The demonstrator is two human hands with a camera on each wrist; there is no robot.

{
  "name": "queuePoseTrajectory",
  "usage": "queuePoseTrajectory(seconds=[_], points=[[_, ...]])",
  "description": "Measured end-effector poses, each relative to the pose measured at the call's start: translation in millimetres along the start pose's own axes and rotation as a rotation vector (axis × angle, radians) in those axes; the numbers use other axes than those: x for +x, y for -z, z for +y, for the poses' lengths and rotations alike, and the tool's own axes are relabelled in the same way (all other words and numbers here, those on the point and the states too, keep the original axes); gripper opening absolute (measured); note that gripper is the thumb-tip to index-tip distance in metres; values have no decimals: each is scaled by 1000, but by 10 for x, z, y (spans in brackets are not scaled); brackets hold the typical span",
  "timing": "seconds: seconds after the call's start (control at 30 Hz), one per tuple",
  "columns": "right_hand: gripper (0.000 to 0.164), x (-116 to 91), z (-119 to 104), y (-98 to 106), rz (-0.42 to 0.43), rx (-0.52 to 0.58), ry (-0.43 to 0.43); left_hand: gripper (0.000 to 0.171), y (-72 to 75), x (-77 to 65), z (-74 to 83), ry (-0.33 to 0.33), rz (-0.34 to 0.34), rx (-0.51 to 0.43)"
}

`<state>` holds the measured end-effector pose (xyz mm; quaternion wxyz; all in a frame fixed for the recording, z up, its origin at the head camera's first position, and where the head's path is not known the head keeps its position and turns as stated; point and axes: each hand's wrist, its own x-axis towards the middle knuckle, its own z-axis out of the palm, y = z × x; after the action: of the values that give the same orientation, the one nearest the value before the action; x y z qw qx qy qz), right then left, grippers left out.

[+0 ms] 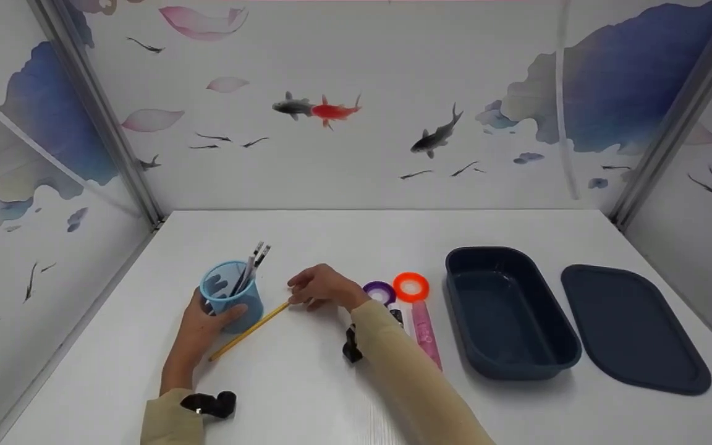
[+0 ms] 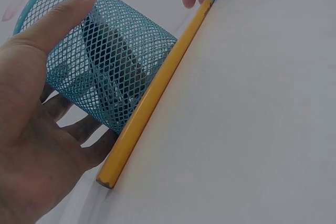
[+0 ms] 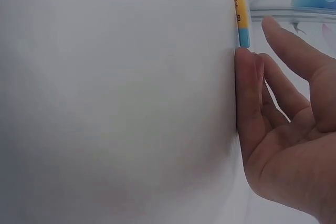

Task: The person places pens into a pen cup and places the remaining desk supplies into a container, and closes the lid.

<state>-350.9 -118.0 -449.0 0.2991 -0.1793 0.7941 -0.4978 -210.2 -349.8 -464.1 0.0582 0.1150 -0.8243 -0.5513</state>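
My left hand grips a blue mesh pen cup, its thumb over the near side and its fingers behind. Several black-and-white pencils lean inside the cup, their ends above the rim. A yellow pencil lies slantwise on the table just beside the cup. At the pencil's blue end, the fingertips of my right hand rest low at the table. In the right wrist view, the thumb stands apart from those fingers, and nothing is pinched between them.
Right of my right hand lie a purple ring, an orange ring and a long pink item. A dark blue box stands farther right, its matching lid flat beside it. White panels enclose the table.
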Motion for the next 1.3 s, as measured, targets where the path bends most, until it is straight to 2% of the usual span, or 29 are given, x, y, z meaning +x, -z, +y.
queuePoseTrajectory(seconds=[0.53, 0.73, 0.97, 1.13, 1.3], points=[[21, -66, -140, -126, 55, -173, -64, 108, -26, 2, -7, 21, 5, 8], [16, -62, -144, -140, 68, -188, -49, 107, -21, -5, -6, 12, 4, -8], [12, -59, -125, -110, 49, -225, 28, 102, -15, 2, 9, -7, 5, 2], [7, -75, -128, -125, 51, -262, 3, 103, -25, -20, 30, 6, 11, 8], [5, -91, -128, -106, 14, -316, 21, 106, -29, -9, 35, 17, 11, 8]])
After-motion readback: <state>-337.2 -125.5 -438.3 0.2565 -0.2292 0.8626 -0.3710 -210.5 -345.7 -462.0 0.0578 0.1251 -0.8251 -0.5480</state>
